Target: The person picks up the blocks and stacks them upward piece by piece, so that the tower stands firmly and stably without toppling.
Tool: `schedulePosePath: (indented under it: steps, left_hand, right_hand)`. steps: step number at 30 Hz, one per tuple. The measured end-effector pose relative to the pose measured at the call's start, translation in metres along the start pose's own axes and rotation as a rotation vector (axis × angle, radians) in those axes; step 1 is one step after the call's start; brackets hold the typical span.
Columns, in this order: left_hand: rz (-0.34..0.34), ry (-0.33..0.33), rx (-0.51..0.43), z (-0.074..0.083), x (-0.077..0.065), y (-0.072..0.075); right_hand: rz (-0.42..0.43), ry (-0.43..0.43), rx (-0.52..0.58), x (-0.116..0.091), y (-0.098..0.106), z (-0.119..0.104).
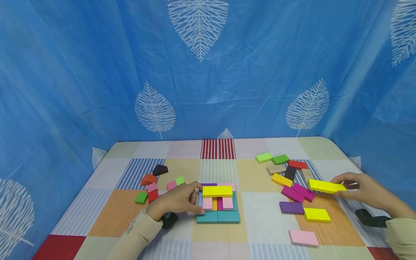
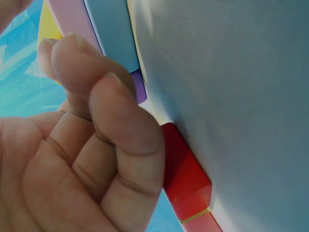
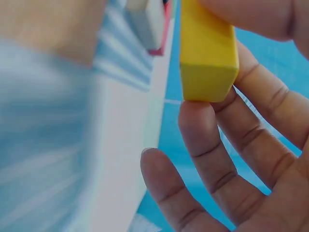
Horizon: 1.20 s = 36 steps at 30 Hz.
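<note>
My right hand point(image 1: 367, 187) pinches a yellow block point(image 1: 326, 186) by one end, thumb against fingers, above the loose blocks at the right. In the right wrist view the yellow block point(image 3: 207, 63) fills the grip, and the lower fingers are spread. My left hand point(image 1: 182, 198) is at the left side of a layered block stack point(image 1: 218, 216), its forefinger near the back corner and its thumb near the front. Another yellow block point(image 1: 217, 191) lies across the stack's top, over pink blocks. The left wrist view shows the other left fingers point(image 2: 128, 121) bent; the thumb's contact is hidden.
Loose blocks lie at the right: magenta, a purple one point(image 1: 291, 207), a yellow one point(image 1: 317, 215), a pink one point(image 1: 303, 238), and green ones behind. Smaller pieces, including a red block point(image 1: 152, 196) and a dark piece point(image 1: 160, 169), lie left. A blue curtain point(image 1: 227, 90) hangs behind the table.
</note>
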<state>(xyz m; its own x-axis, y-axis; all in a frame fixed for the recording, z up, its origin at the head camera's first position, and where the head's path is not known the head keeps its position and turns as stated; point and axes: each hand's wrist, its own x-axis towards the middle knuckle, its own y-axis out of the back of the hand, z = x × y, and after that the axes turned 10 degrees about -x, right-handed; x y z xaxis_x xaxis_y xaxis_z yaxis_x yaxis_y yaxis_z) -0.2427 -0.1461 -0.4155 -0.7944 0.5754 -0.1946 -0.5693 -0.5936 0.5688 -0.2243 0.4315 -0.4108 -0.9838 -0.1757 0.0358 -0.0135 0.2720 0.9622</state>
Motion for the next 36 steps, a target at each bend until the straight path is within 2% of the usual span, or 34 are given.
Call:
schedulePosePath:
  steps: [5,13,19,22,27,32,36]
  left_hand:
    - [-0.003,-0.013,-0.015,0.0,0.0,0.001]
    - [-0.013,-0.021,-0.027,-0.001,0.0,0.001]
    - [-0.014,-0.024,-0.021,-0.001,0.0,0.001]
    - [-0.012,-0.023,-0.018,-0.001,0.0,0.001]
    - [-0.01,-0.023,-0.017,0.0,0.0,0.002]
    - [-0.01,-0.025,-0.018,0.0,0.0,0.002]
    - [-0.01,-0.028,-0.013,0.0,-0.001,0.002]
  right_hand:
    - [0.012,0.026,-0.007,0.0,0.008,-0.021]
    - [0.073,0.136,0.002,0.001,0.008,-0.05]
    - [0.059,0.163,0.037,0.002,0.006,-0.073]
    - [0.065,0.199,0.071,0.004,0.003,-0.082]
    - [0.1,0.321,0.142,0.007,-0.008,-0.098]
    - [0.087,0.344,0.171,0.009,-0.017,-0.117]
    - [0.122,0.395,0.203,0.014,-0.026,-0.13]
